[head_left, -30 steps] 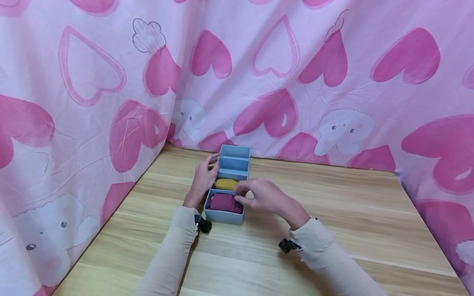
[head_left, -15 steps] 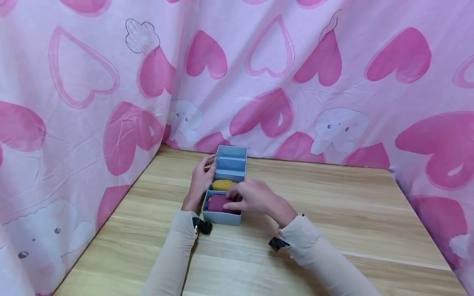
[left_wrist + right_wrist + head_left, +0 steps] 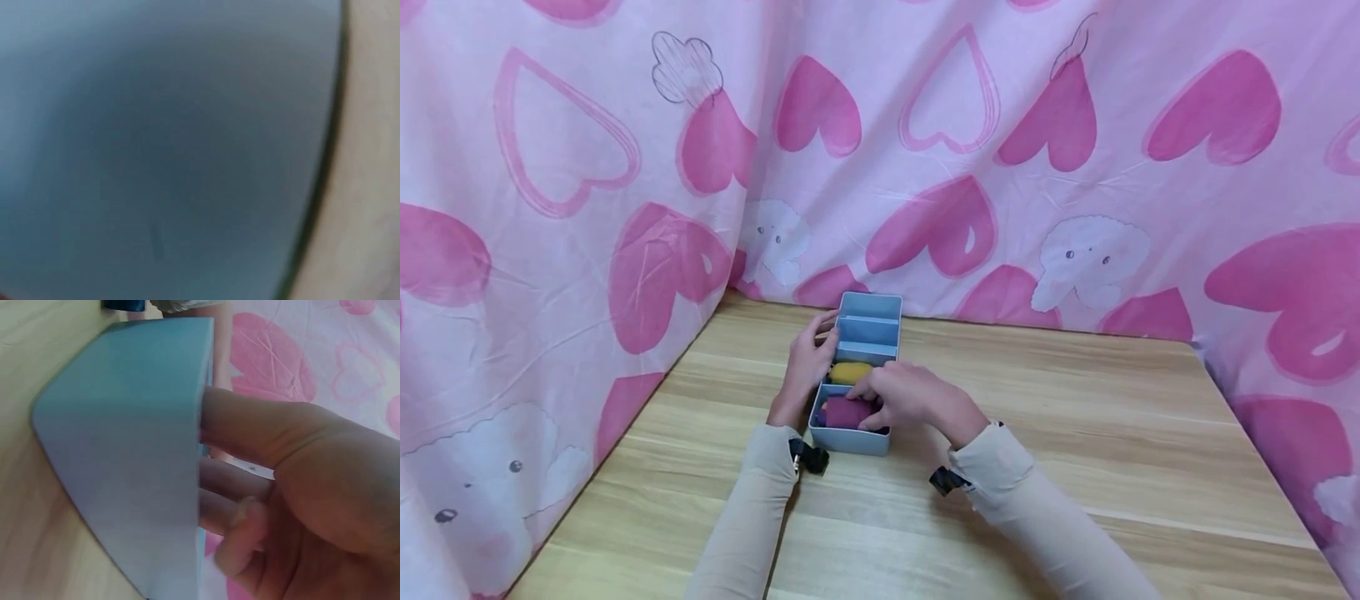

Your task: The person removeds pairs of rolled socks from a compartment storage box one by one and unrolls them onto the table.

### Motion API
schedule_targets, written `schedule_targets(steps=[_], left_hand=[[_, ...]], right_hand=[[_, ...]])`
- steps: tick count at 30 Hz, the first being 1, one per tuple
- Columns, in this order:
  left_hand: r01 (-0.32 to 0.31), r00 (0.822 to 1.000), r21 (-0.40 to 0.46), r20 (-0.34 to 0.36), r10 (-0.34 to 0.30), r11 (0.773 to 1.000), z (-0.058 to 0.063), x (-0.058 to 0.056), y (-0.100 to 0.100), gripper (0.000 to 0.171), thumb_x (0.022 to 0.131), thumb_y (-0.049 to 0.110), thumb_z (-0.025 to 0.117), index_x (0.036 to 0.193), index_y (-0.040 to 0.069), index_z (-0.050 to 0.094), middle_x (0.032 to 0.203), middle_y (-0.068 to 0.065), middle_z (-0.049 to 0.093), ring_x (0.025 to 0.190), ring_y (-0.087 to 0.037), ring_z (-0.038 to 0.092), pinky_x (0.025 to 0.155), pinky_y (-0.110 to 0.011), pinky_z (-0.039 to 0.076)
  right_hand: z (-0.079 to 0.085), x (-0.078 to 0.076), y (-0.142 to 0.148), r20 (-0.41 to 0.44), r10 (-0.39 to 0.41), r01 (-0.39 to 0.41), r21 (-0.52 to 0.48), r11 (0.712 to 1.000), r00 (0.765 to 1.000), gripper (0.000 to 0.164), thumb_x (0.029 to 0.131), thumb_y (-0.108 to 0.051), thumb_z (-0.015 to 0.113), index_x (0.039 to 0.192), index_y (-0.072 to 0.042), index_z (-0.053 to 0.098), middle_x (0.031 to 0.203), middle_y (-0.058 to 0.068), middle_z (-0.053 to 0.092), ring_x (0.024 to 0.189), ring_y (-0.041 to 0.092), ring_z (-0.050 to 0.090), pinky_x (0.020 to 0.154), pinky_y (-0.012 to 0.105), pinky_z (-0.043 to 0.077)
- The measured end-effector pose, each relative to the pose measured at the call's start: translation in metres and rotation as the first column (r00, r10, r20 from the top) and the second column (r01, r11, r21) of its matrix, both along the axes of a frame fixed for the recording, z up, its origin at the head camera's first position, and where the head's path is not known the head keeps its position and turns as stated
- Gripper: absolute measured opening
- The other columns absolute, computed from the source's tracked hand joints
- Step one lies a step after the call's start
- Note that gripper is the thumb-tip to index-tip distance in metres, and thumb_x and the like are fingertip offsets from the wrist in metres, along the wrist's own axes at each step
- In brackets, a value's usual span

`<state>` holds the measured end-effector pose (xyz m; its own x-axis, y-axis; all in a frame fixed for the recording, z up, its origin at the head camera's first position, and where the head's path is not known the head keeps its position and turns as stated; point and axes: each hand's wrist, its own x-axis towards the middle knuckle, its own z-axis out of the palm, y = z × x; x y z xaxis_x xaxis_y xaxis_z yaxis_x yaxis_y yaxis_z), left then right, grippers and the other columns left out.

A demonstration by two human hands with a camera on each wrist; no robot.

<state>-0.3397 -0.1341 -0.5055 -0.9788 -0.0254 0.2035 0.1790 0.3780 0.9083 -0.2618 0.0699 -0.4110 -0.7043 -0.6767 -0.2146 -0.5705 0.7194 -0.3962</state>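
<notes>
A long grey-blue divided box point(image 3: 850, 441) stands on the wooden table. A maroon rolled cloth point(image 3: 844, 412) sits in its nearest compartment. A yellow rolled cloth point(image 3: 850, 372) lies in the compartment behind that one. My right hand point(image 3: 917, 402) reaches over the right wall, its thumb and fingers on the maroon cloth. Seen from the right wrist, the thumb point(image 3: 244, 422) and fingers dip behind the box wall point(image 3: 131, 462), their tips hidden. My left hand point(image 3: 808, 362) rests along the box's left side, fingers extended near the rim. The box's wall point(image 3: 175, 156) fills most of the left wrist view, blurred.
Farther back in the box, the rear compartments point(image 3: 868, 332) show bare blue walls. A pink heart-patterned curtain point(image 3: 940, 225) hangs behind the table point(image 3: 1045, 400) and along its left and right sides. Each wrist wears a small black camera point(image 3: 811, 457).
My right hand has moved left from the box's right rim into the nearest compartment, onto the maroon cloth, which has shifted slightly. My left hand stays by the left wall.
</notes>
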Motion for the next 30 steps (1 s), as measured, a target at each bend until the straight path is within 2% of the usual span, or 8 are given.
schedule_targets(steps=[7, 16, 24, 30], left_hand=[[0.001, 1.000, -0.006, 0.000, -0.001, 1.000, 0.002, -0.001, -0.004, 0.041, 0.112, 0.025, 0.056, 0.153, 0.022, 0.060, 0.145, -0.017, 0.069, 0.127, -0.041, 0.070, 0.106, -0.059, 0.057], [0.012, 1.000, 0.003, 0.002, -0.012, 1.000, 0.000, 0.000, -0.005, 0.042, 0.113, 0.024, 0.055, 0.154, 0.019, 0.059, 0.146, -0.018, 0.067, 0.130, -0.041, 0.068, 0.108, -0.060, 0.056], [0.006, 1.000, 0.017, 0.005, -0.006, 1.000, 0.000, -0.001, -0.003, 0.040, 0.113, 0.026, 0.056, 0.153, 0.022, 0.060, 0.145, -0.017, 0.068, 0.130, -0.040, 0.068, 0.107, -0.060, 0.057], [0.020, 1.000, 0.008, 0.020, -0.020, 1.000, 0.001, -0.001, -0.004, 0.042, 0.113, 0.027, 0.057, 0.154, 0.025, 0.061, 0.148, -0.015, 0.067, 0.131, -0.040, 0.068, 0.107, -0.059, 0.057]], right_hand=[[0.009, -0.001, -0.005, 0.037, 0.035, -0.037, 0.063, 0.997, 0.999, 0.055, 0.091, -0.025, 0.090, 0.143, -0.028, 0.072, 0.119, -0.005, 0.079, 0.102, 0.012, 0.069, 0.098, 0.035, 0.061], [0.006, -0.002, -0.013, 0.003, 0.073, -0.072, 0.131, 0.989, 0.997, 0.056, 0.092, -0.017, 0.088, 0.143, -0.035, 0.072, 0.112, -0.008, 0.077, 0.094, 0.013, 0.065, 0.083, 0.032, 0.059], [-0.002, -0.005, -0.004, 0.016, 0.094, -0.094, 0.040, 0.995, 0.995, 0.049, 0.092, -0.024, 0.088, 0.139, -0.028, 0.074, 0.114, -0.011, 0.076, 0.097, 0.011, 0.067, 0.094, 0.032, 0.059], [0.001, -0.001, 0.002, -0.028, 0.084, -0.083, 0.021, 0.996, 0.996, 0.048, 0.093, -0.029, 0.088, 0.139, -0.028, 0.074, 0.107, -0.011, 0.076, 0.093, 0.010, 0.066, 0.087, 0.031, 0.058]])
